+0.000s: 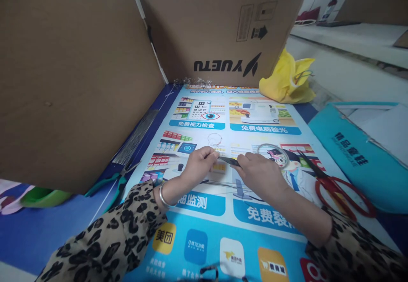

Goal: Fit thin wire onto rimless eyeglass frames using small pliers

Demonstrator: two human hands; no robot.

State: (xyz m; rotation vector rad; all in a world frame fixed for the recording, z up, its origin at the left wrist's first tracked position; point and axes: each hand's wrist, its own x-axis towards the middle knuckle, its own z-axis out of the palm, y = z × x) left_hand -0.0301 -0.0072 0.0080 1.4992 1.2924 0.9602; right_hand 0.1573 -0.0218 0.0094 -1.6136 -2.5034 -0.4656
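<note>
My left hand, with a silver bangle at the wrist, is closed in a pinch near the middle of the printed sheet. A thin wire loop rises just beyond its fingertips. My right hand grips a dark tool with a slim pointed end; its handle is hidden, so its exact kind is unclear. The tool's tip meets the left fingertips. Below the hands, thin wires stretch across the sheet. Red-handled scissors lie to the right, and teal-handled pliers to the left.
Tall cardboard panels stand at the back and left. A bundle of straight wires lies along the left panel, with wire scraps at the rear. A yellow bag and a turquoise box sit on the right.
</note>
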